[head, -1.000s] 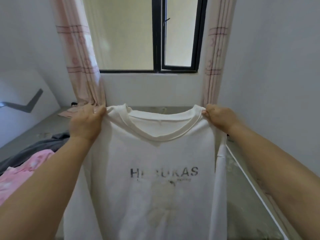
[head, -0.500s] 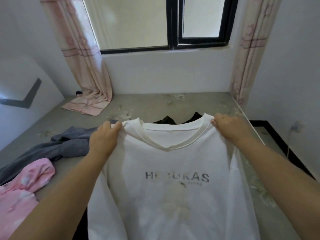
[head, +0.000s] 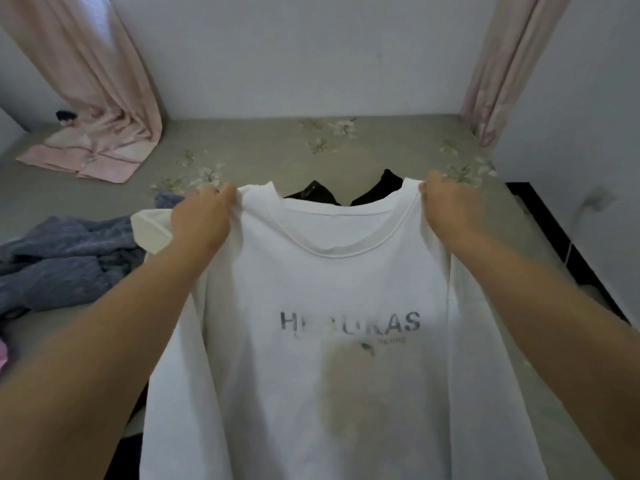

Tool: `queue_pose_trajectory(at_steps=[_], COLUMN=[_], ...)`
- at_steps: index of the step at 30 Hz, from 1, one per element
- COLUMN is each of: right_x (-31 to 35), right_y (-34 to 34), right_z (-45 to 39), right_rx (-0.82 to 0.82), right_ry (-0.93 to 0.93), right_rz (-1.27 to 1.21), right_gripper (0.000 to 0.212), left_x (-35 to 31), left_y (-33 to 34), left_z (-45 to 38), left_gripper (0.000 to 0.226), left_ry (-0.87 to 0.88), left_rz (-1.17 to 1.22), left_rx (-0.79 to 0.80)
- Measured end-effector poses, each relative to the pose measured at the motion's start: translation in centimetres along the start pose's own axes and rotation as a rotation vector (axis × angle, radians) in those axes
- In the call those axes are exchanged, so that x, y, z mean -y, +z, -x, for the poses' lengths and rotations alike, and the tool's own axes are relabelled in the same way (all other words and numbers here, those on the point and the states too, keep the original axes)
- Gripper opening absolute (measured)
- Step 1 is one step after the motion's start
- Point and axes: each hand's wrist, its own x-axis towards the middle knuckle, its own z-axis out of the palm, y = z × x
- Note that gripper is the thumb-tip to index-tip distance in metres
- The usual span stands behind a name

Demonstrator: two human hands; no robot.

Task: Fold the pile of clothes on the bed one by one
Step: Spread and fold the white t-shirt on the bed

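A white T-shirt (head: 329,282) with dark printed letters and a yellowish stain hangs spread out in front of me. My left hand (head: 202,220) grips its left shoulder. My right hand (head: 446,209) grips its right shoulder. The collar faces away from me, toward the wall. A black garment (head: 374,194) lies on the bed behind the collar, mostly hidden by the shirt. The shirt's lower part runs out of view at the bottom.
The bed (head: 263,157) has a grey floral sheet. A blue-grey garment (head: 65,258) is crumpled at the left, a pink one (head: 2,351) at the left edge. Pink curtains (head: 93,98) pool on the far left; another curtain (head: 502,64) hangs at the right. A black-edged gap (head: 554,230) runs along the bed's right side.
Both hands have lowered the shirt toward the bed while still gripping its shoulders. My view has tilted down, so the window is out of sight and the black garment shows.
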Motion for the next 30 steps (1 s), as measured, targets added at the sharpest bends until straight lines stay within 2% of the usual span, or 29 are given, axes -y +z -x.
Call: queue_pose_trajectory(at_steps=[3, 6, 9, 11, 15, 21, 27, 30], right_x=[2.1, 4.9, 7.8, 9.6, 12.9, 13.4, 13.9, 14.6], right_y=[5.1, 11.0, 16.7, 19.6, 24.0, 28.1, 27.8, 26.4], right_z=[1.1, 6.1, 11.9, 15.1, 19.7, 21.3, 20.6, 20.5], right_rx=[0.141, 0.199, 0.63, 0.741, 0.781, 0.738, 0.818, 0.854], right_ry=[0.04, -0.083, -0.153, -0.199, -0.201, -0.166, -0.13, -0.141], right_rz=[0.073, 0.214, 0.074, 0.01, -0.134, -0.118, -0.038, 0.008], right_gripper=[0.033, 0.043, 0.05, 0.051, 0.053, 0.052, 0.05, 0.05], left_x=[-1.3, -3.2, -4.4, -4.4, -2.7, -0.4, 1.5, 3.3], left_y=[5.2, 11.5, 17.4, 20.5, 24.5, 27.8, 24.7, 22.0], left_z=[-0.9, 2.2, 7.3, 10.6, 14.1, 15.9, 18.2, 21.8], left_gripper=[0.034, 0.05, 0.052, 0.054, 0.054, 0.052, 0.066, 0.072], left_ry=[0.027, 0.082, 0.159, 0.17, 0.1, 0.014, -0.082, -0.077], left_rz=[-0.049, -0.144, -0.169, -0.144, -0.039, 0.199, 0.511, 0.683], left_rx=[0.063, 0.301, 0.595, 0.724, 0.721, 0.663, 0.506, 0.615])
